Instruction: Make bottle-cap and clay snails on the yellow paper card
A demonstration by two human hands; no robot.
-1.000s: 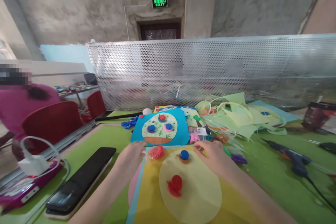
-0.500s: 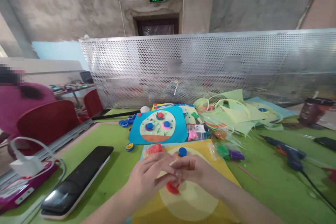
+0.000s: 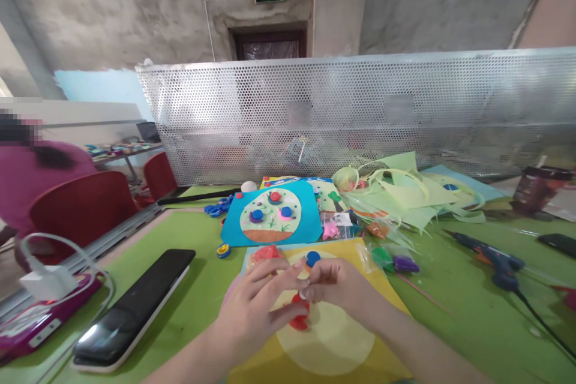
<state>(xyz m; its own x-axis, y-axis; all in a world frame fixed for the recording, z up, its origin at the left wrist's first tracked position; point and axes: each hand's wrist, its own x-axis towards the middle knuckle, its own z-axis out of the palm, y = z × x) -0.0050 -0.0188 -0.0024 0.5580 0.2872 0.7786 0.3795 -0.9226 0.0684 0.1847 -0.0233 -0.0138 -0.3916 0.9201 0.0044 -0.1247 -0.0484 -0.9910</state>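
Note:
Over a yellow sheet (image 3: 387, 318) bearing a pale yellow circle (image 3: 333, 342), my two hands meet at the fingertips. My right hand (image 3: 344, 285) is closed in a pinch, with a small whitish bit (image 3: 303, 294) at its fingertips, too small to name. My left hand (image 3: 256, 303) has its thumb and fingers apart, and its fingertips reach the same spot. Red clay pieces (image 3: 298, 319) lie on the circle below, partly covered by my left thumb. A blue bottle cap (image 3: 313, 258) sits just beyond my fingers. Behind my left hand is a red clay lump (image 3: 266, 253) in clear wrap.
A blue sheet with a decorated circle (image 3: 270, 228) lies beyond. Bagged green clay (image 3: 382, 258) and purple clay (image 3: 405, 264) sit to the right, near a glue gun (image 3: 495, 261). A black case (image 3: 135, 309) and a white charger (image 3: 49, 282) are left. Paper strips (image 3: 405, 192) pile up behind.
My left thumb and fingers have spread further apart, and my right fingers have curled into a tighter pinch. The whitish bit now shows between the hands, and more of the red clay is visible.

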